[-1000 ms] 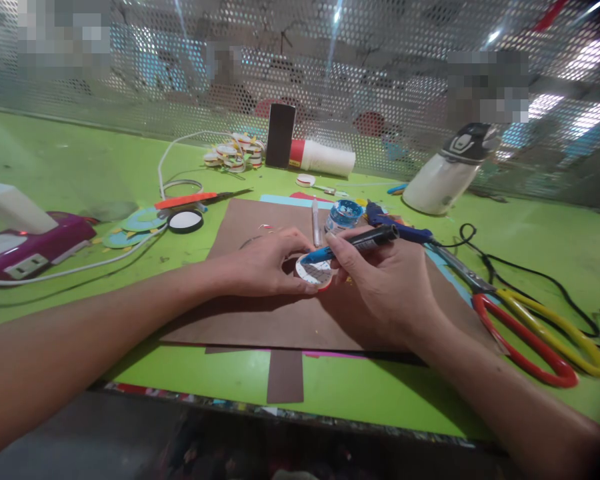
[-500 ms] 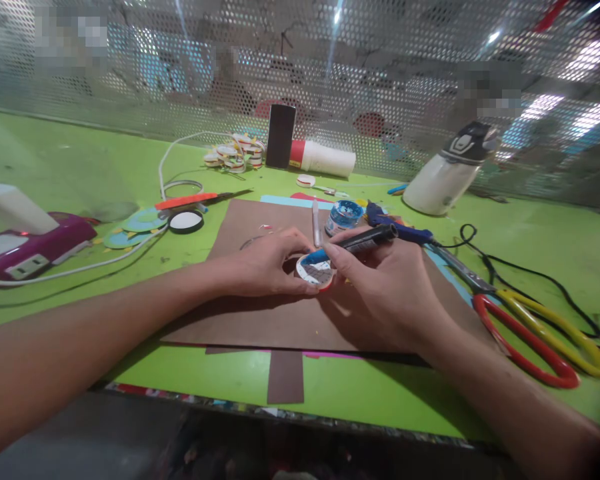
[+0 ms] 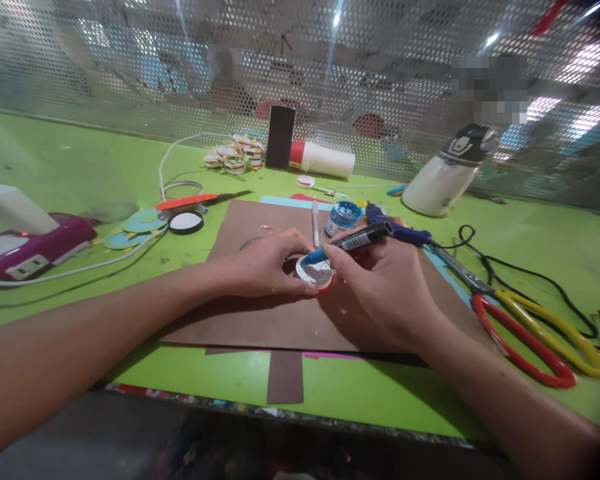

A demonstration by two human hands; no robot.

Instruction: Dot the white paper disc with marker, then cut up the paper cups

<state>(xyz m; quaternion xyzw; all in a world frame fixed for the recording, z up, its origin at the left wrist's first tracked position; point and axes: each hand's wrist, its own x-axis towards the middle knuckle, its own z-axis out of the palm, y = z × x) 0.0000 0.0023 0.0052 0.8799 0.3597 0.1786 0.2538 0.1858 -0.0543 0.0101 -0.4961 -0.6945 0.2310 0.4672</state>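
My left hand (image 3: 280, 263) pinches the left edge of a small round white disc (image 3: 317, 275) with dark marks on its face and a red rim. In my right hand (image 3: 380, 273) is a black and blue marker pen (image 3: 357, 240), held like a pencil. Its blue end reaches over the upper left of the disc; whether the tip touches is too small to tell. Both hands rest over a brown board (image 3: 275, 327). Just beyond them stand an open jar of blue paint (image 3: 344, 217) and a slim clear stick (image 3: 316, 223).
Scissors with red and yellow handles (image 3: 525, 340) and a blue glue gun (image 3: 405, 231) lie at right. An orange-handled knife (image 3: 186, 201), black lid (image 3: 185, 221) and purple power strip (image 3: 40, 247) are at left. Behind stand a phone (image 3: 281, 137) and white bottle (image 3: 445, 177).
The marker has tilted and turned slightly in my right hand, its back end shifting a little left. My left hand and the disc stay almost in place.
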